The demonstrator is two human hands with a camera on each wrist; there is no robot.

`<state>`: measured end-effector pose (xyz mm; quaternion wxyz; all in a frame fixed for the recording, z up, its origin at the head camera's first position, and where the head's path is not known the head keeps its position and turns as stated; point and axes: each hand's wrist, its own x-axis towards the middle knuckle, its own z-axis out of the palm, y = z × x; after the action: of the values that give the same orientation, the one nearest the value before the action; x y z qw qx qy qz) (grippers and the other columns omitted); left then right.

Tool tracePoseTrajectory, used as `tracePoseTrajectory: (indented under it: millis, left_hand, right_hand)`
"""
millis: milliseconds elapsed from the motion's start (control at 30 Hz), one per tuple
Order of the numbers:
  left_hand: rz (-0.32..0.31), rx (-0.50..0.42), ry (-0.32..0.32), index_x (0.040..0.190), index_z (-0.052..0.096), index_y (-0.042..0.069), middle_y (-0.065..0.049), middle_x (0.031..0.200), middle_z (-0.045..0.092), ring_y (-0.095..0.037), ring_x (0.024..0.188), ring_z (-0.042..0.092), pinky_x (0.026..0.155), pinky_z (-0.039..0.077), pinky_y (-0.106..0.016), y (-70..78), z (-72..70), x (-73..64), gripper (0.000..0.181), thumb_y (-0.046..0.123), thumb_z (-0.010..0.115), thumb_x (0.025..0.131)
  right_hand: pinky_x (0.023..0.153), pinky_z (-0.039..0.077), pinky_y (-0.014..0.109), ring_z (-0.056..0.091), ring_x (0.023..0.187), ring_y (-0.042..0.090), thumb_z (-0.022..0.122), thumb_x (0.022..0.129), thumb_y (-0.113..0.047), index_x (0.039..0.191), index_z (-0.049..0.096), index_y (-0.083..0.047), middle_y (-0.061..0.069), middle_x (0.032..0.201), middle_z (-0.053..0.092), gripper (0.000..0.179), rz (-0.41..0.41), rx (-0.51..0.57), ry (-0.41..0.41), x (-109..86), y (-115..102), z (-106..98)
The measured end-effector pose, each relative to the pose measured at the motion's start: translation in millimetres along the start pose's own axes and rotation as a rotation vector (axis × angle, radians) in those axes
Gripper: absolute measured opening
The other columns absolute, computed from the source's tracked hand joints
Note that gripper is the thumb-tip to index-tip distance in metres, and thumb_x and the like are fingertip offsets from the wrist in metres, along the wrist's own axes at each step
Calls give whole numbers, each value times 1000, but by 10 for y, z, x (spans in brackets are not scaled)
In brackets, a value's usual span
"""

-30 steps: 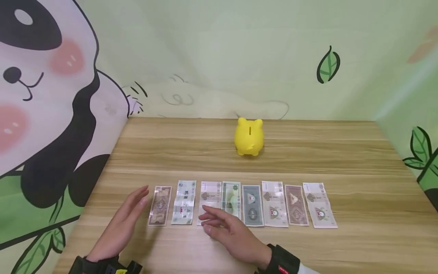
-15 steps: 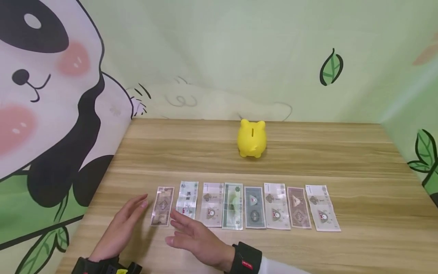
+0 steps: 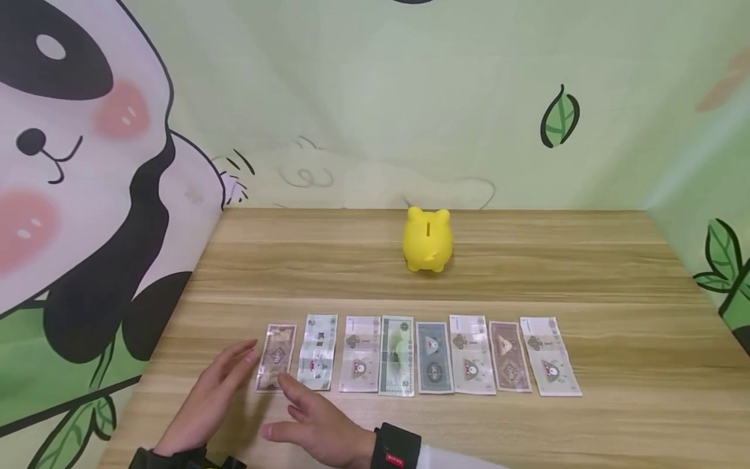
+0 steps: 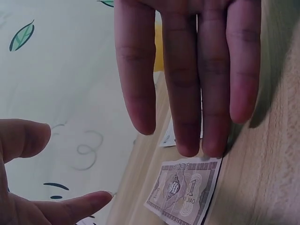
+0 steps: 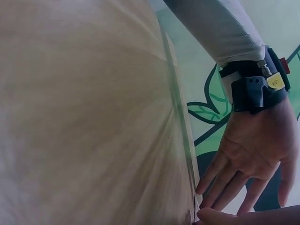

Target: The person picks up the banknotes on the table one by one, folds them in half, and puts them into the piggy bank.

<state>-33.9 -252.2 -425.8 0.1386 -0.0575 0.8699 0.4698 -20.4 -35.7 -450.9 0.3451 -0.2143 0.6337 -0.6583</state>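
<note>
Several paper banknotes lie upright in a row across the wooden table in the head view. At the row's left end is a brown banknote (image 3: 275,358), with a pale green banknote (image 3: 318,352) beside it. My left hand (image 3: 208,397) is just left of the brown note, its fingers extended and holding nothing. My right hand (image 3: 325,423) reaches in from the right, forefinger by the brown note's lower edge, thumb apart. Whether that fingertip touches the note, I cannot tell. The left wrist view shows the brown note (image 4: 185,190) below my left fingers (image 4: 187,117).
A yellow pig-shaped money box (image 3: 428,241) with a slot stands at the back middle of the table (image 3: 615,273). To the right continue a green banknote (image 3: 397,355), a blue-grey banknote (image 3: 435,358) and others. Printed walls (image 3: 351,98) enclose the table's back and sides.
My right hand has moved left and nearer me, from over the third note to the brown note's lower edge. The left hand stays nearly in place. The notes lie as before.
</note>
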Motion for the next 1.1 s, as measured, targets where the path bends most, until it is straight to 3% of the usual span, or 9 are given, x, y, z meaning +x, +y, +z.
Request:
tracePoseTrajectory:
  millis: [333, 667, 767, 833, 967, 1100]
  left_hand:
    - [9, -21, -2, 156, 39, 3, -30, 162, 36, -51, 150, 32, 117, 29, -73, 5, 40, -9, 61, 45, 39, 112]
    - [8, -26, 6, 155, 41, 2, -27, 160, 41, -45, 147, 40, 115, 40, -64, 21, 56, -19, 60, 44, 38, 112]
    - [1, -56, 18, 154, 43, 1, -26, 158, 45, -39, 139, 51, 109, 49, -53, 17, 56, -19, 59, 43, 39, 112]
    - [-8, -108, 30, 153, 45, 0, -25, 156, 47, -26, 132, 57, 103, 55, -41, 13, 56, -19, 58, 41, 41, 112]
    - [-47, -192, 42, 151, 46, -4, -24, 155, 48, -5, 120, 55, 92, 57, -23, 5, 47, -7, 58, 39, 41, 112]
    - [-69, -197, 39, 148, 50, -6, -22, 156, 49, -13, 127, 53, 92, 56, -22, 2, 37, 16, 56, 37, 39, 113]
  right_hand:
    - [126, 30, 27, 22, 159, 26, 64, 99, -32, 164, 13, 1, 14, 174, 12, 89, 19, 1, -8, 21, 36, -22]
    - [125, 32, 27, 28, 157, 28, 66, 98, -31, 163, 16, 2, 15, 173, 16, 89, 34, 10, 11, 33, 49, -31]
    - [124, 34, 29, 32, 156, 30, 67, 97, -28, 163, 17, 1, 15, 172, 19, 88, 36, 15, 24, 22, 48, -29]
    - [124, 35, 31, 34, 155, 32, 67, 97, -27, 163, 17, 1, 15, 172, 21, 87, 46, 21, 26, 13, 45, -30]
    - [124, 37, 33, 37, 153, 35, 66, 97, -25, 163, 17, 2, 17, 171, 24, 87, 57, 29, 18, 5, 39, -43]
    - [123, 37, 34, 38, 152, 35, 66, 97, -23, 163, 18, 2, 18, 170, 27, 85, 53, 44, 18, 11, 39, -69]
